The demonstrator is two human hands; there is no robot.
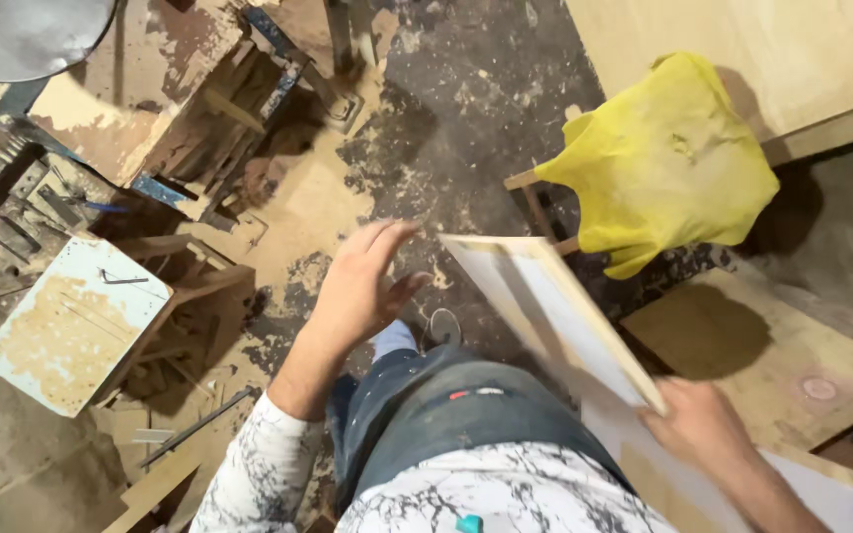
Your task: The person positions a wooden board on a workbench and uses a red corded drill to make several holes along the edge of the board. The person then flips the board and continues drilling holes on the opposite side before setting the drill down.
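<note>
Gripping white panel (565, 316) with wood-edged frame, right hand (698, 424) clamped on near long edge, panel tilted above sawdust-strewn floor (466, 109). Left hand (362, 281) released, fingers spread, holding nothing, just left of panel's far corner. Yellow cloth (663, 163) draped over wooden stool beyond panel. Pale blue stool (71, 321) at floor's left edge.

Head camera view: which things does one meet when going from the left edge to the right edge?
Pale blue stool → left hand, open in the air → white framed panel → yellow cloth draped over a wooden stand. The right hand grips the panel lower down.
</note>
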